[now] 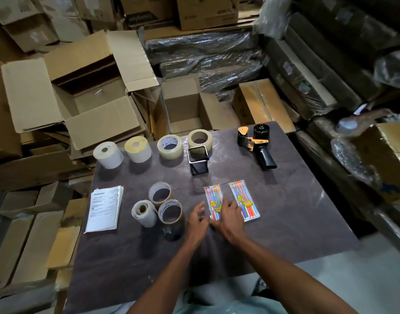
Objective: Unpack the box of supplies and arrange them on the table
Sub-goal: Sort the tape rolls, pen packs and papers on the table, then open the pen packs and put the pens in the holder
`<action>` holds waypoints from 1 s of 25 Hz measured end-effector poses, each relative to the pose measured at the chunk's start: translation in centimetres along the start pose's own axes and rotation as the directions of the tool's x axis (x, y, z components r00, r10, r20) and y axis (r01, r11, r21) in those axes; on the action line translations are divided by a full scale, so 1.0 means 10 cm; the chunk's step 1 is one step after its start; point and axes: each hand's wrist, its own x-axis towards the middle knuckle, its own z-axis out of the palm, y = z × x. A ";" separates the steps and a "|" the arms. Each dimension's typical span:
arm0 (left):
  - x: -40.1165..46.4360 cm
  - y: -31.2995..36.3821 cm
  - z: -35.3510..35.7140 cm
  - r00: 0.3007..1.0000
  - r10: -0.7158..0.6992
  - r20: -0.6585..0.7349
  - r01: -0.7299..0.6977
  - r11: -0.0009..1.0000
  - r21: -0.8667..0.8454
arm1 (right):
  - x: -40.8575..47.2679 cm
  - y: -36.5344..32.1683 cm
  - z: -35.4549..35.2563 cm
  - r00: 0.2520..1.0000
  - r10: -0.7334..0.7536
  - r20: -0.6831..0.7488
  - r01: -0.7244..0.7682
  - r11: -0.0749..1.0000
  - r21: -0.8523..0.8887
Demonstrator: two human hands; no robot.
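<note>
Two packs of coloured pens lie side by side on the dark table (285, 223): the left pack (213, 198) and the right pack (243, 198). My right hand (229, 217) rests on the near end of the left pack, fingers spread over it. My left hand (196, 219) hovers just left of that pack, fingers apart, holding nothing. Along the far edge stand two white label rolls (108, 154), two clear tape rolls (170, 146), a black mesh pen cup (198, 160) and a tape dispenser (255, 143).
A stack of printed papers (105, 208) lies at the table's left. Three more rolls (159, 209) cluster beside it. An open empty cardboard box (185, 109) stands behind the table, with a larger open box (81, 91) to its left and wrapped cartons all around.
</note>
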 end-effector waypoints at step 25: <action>0.16 0.51 0.50 0.945 -0.326 0.003 0.217 0.624 -0.751 | 0.37 0.82 -0.59 0.785 -0.176 0.594 -0.491 0.410 0.769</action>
